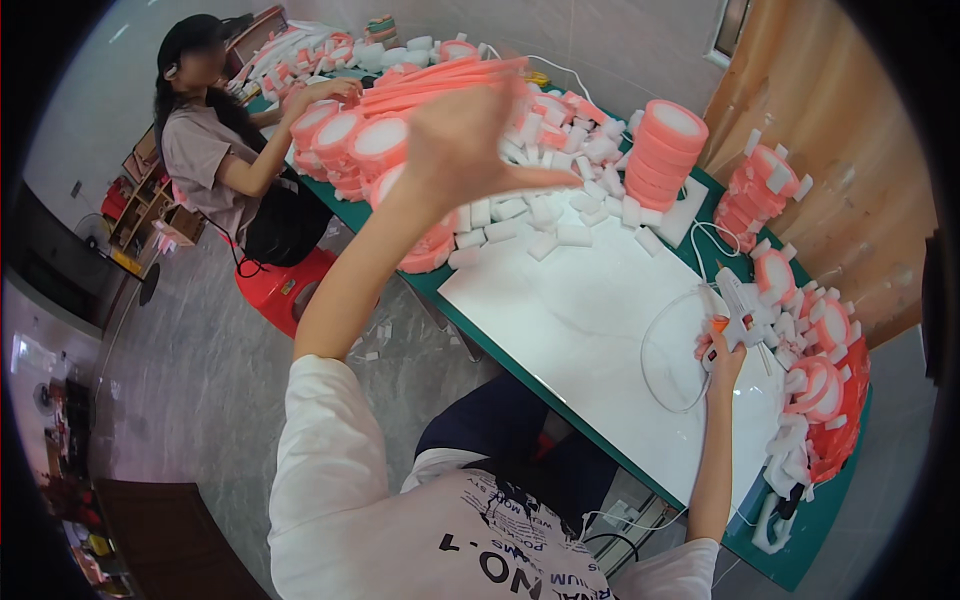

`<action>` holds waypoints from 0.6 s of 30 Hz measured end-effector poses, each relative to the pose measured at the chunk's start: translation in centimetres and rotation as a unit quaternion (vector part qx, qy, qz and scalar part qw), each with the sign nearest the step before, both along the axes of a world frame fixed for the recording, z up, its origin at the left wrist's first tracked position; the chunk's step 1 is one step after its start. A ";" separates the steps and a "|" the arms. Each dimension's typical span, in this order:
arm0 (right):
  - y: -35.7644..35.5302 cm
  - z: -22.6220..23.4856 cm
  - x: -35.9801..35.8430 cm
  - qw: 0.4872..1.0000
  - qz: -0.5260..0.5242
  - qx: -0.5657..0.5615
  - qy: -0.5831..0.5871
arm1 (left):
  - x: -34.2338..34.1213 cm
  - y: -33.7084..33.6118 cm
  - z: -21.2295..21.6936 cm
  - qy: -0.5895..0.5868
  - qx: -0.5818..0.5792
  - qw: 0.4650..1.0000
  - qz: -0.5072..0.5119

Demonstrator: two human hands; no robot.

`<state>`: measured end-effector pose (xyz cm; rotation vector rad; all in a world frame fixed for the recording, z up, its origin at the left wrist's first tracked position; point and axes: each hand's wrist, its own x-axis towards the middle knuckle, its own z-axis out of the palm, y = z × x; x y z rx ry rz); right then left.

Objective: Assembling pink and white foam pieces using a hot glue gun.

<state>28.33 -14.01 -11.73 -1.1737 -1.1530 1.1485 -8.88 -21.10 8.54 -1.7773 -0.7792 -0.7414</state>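
My left hand (pixel 468 135) is raised over the far side of the table, blurred, with its fingers closed on a bundle of long pink strips (pixel 440 78) and the thumb sticking out to the right. My right hand (pixel 722 358) grips a white glue gun (pixel 745 312) with an orange trigger, nozzle pointing away, at the right end of the white board (pixel 560 310). A thin clear hoop (pixel 652 350) lies on the board just left of that hand.
A heap of small white foam blocks (pixel 560 205) covers the board's far end. Stacks of pink-and-white rings (pixel 668 150) stand behind it and along the right edge (pixel 825 385) of the green table (pixel 800 560). Another person (pixel 215 160) sits at the far left on a red stool (pixel 280 285).
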 end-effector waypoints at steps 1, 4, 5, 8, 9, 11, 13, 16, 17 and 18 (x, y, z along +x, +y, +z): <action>0.0 0.0 0.0 1.000 0.008 0.006 0.000 | -0.6 -0.1 0.3 -0.156 -0.010 0.986 -0.056; 0.2 -0.6 0.1 1.000 0.011 0.006 0.016 | -1.9 0.2 1.1 -0.485 -0.009 0.835 -0.260; 0.2 -0.6 0.1 1.000 0.009 0.007 0.015 | -2.6 0.5 0.9 -0.485 -0.008 0.834 -0.263; 0.1 -0.4 0.0 1.000 0.016 0.015 0.008 | -5.3 1.9 -0.1 -0.608 -0.009 0.651 -0.455; 0.0 -0.5 0.2 1.000 0.014 0.010 0.018 | -5.6 2.5 0.6 -0.654 -0.028 0.590 -0.472; 0.1 -0.6 0.5 1.000 0.008 0.008 0.028 | -5.0 4.1 1.1 -0.695 -0.049 0.524 -0.491; 0.0 -0.9 1.0 0.999 -0.006 -0.007 0.039 | -0.7 6.0 3.2 -0.579 0.046 0.747 -0.323; 0.4 -1.4 0.9 1.000 0.005 -0.011 0.003 | 1.5 9.5 2.8 -0.390 -0.002 0.910 -0.139; 0.4 -1.3 0.7 1.000 0.016 -0.005 0.003 | 2.3 10.7 2.3 -0.387 -0.004 0.908 -0.160; 0.4 -1.2 0.7 1.000 0.023 0.000 0.000 | 3.1 12.3 1.2 -0.313 -0.081 0.944 -0.060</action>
